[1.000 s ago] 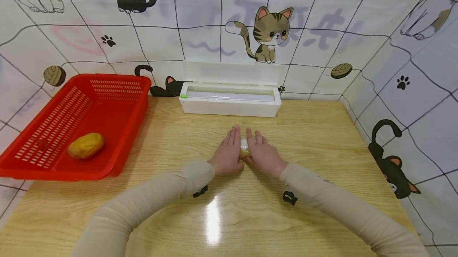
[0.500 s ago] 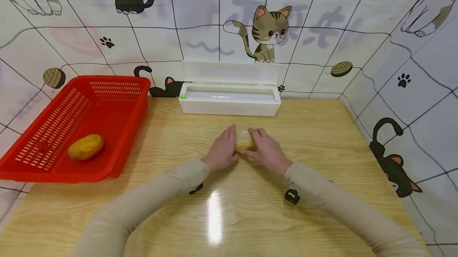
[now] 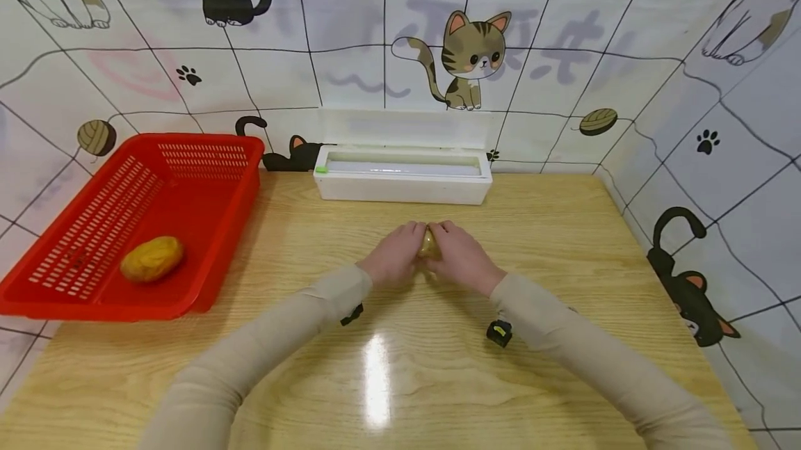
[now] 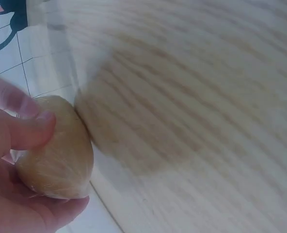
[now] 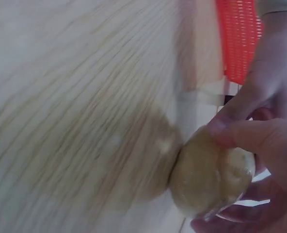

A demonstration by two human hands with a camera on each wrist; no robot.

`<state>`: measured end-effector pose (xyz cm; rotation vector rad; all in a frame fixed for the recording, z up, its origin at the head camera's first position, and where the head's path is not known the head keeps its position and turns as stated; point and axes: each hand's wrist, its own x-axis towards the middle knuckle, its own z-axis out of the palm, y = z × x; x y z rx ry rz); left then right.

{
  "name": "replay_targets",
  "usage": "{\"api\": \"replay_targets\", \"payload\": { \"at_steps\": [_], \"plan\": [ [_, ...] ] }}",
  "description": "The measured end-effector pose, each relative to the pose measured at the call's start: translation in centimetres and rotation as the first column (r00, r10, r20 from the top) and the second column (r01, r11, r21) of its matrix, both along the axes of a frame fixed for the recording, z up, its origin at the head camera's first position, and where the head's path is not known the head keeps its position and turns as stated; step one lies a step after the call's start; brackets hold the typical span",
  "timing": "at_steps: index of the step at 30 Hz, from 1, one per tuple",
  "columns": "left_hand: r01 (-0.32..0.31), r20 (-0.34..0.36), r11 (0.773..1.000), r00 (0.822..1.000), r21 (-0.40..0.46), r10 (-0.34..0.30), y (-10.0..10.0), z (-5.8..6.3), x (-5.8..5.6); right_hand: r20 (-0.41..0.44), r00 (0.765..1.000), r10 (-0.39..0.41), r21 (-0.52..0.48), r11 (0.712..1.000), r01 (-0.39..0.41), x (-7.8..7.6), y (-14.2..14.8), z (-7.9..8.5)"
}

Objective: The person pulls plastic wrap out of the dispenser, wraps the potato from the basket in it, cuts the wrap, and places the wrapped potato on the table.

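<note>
A rounded yellow-brown potato (image 3: 429, 247) wrapped in clear plastic film is between both hands, just in front of the white box. My left hand (image 3: 394, 254) grips it from the left, its thumb (image 4: 37, 131) lying on the film in the left wrist view. From the right, my right hand (image 3: 462, 258) holds the same potato (image 5: 201, 174), fingers curled round its far side. In the head view the hands cover most of it. Creases of film show on its surface in both wrist views.
Behind the hands stands a long white box (image 3: 403, 190), lid raised, with a white roll (image 3: 403, 167) inside. A red perforated basket (image 3: 215, 255) at the left holds a yellow oblong potato-like thing (image 3: 152, 259). Cat-print sheeting (image 3: 350, 74) rises behind the wooden table (image 3: 538, 227).
The fingers, straighter along the potato's sides a second ago, now curl over it. Half a second ago the right hand spread wider and showed more of the potato; the hands have since drawn together.
</note>
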<state>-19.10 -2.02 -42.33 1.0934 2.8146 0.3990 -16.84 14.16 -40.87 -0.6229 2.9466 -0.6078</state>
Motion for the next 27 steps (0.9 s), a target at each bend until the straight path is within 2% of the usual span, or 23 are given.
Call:
{"api": "replay_targets", "payload": {
  "at_steps": [2, 5, 8, 11, 15, 18, 20, 24, 27],
  "plan": [
    [-0.005, 0.039, 1.0, 0.999, 0.015, 0.004, 0.0, 0.2, -0.2, 0.018, 1.0, -0.025, -0.012, 1.0, 0.025, 0.1, 0.1, -0.1],
    [0.006, 0.083, 0.999, 0.997, 0.048, -0.01, -0.1, 0.4, -0.6, -0.008, 0.999, -0.049, 0.005, 0.999, 0.049, 0.2, 0.2, -0.3],
    [0.007, 0.126, 0.994, 0.992, 0.11, -0.021, -0.4, 0.5, -0.9, -0.057, 0.998, -0.034, 0.037, 0.999, 0.037, 0.0, 0.4, -0.5],
    [-0.006, 0.176, 0.986, 0.984, 0.167, -0.024, -0.7, 0.5, -1.3, -0.064, 0.998, -0.021, 0.031, 0.999, 0.024, -0.3, 0.5, -0.3],
    [-0.012, 0.213, 0.974, 0.976, 0.224, -0.037, -0.8, 0.1, -1.5, -0.038, 0.999, -0.011, 0.026, 1.0, 0.012, -0.5, 0.3, -0.2],
    [-0.028, 0.202, 0.965, 0.979, 0.259, -0.026, -0.7, -0.2, -1.5, -0.036, 0.999, -0.01, 0.043, 0.999, 0.012, -0.6, 0.1, -0.1],
    [-0.035, 0.186, 0.963, 0.982, 0.266, -0.015, -0.6, -0.2, -1.4, -0.057, 0.998, -0.013, 0.056, 0.998, 0.016, -0.8, -0.1, -0.1],
    [-0.042, 0.215, 0.97, 0.977, 0.239, -0.011, -0.6, 0.4, -1.7, -0.05, 0.999, 0.002, 0.044, 0.999, 0.0, -1.6, 0.0, 0.0],
    [-0.017, 0.237, 0.982, 0.971, 0.19, -0.029, -0.7, 1.1, -2.1, 0.043, 0.998, 0.048, 0.0, 0.999, -0.048, -2.2, 0.4, 0.5]
  ]
}}
